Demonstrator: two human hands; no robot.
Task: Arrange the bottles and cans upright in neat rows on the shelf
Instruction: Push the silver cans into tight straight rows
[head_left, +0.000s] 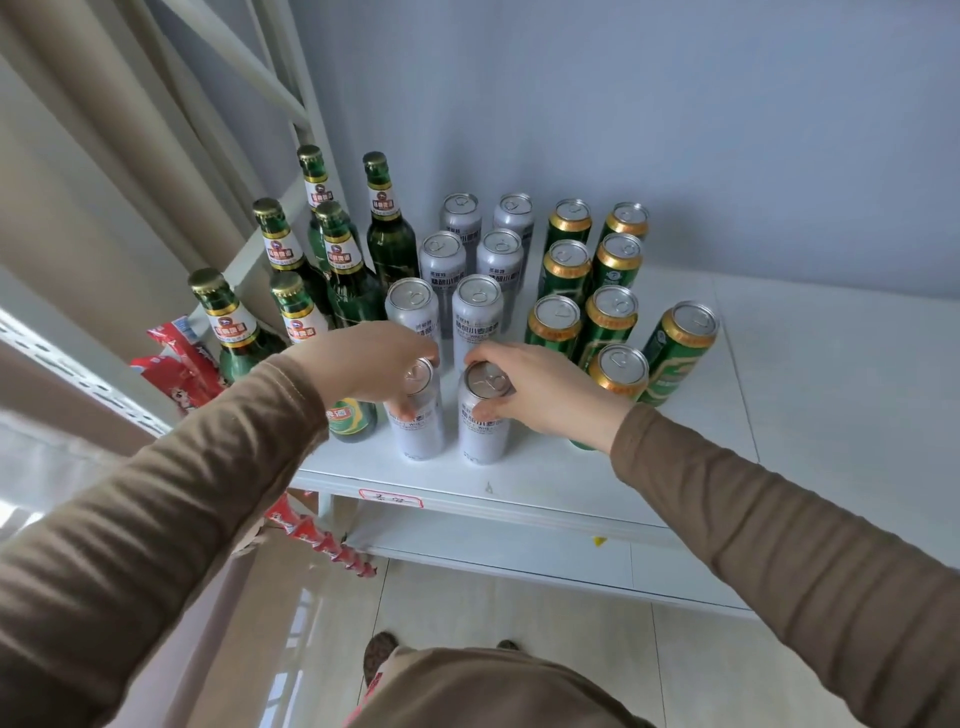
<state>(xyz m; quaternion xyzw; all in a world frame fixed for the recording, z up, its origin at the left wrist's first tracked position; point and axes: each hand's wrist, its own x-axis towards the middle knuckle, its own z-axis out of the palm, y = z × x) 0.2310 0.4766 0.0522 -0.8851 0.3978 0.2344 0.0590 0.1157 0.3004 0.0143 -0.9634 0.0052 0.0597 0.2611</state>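
On the white shelf (545, 478) stand several green glass bottles (387, 228) at the left, two rows of silver cans (498, 260) in the middle and several green cans (608, 317) at the right, all upright. My left hand (363, 364) grips the front left silver can (418, 426) near its top. My right hand (545, 389) grips the front right silver can (483, 431) around its rim. One green can (675, 353) stands apart to the right of the green rows. A bottle (353, 418) is partly hidden behind my left wrist.
Red snack packets (182, 364) lie left of the bottles, and more hang below the shelf edge (322, 540). A lower shelf board (519, 561) sits under the top one. The wall is behind; bare shelf surface stretches to the right (831, 389).
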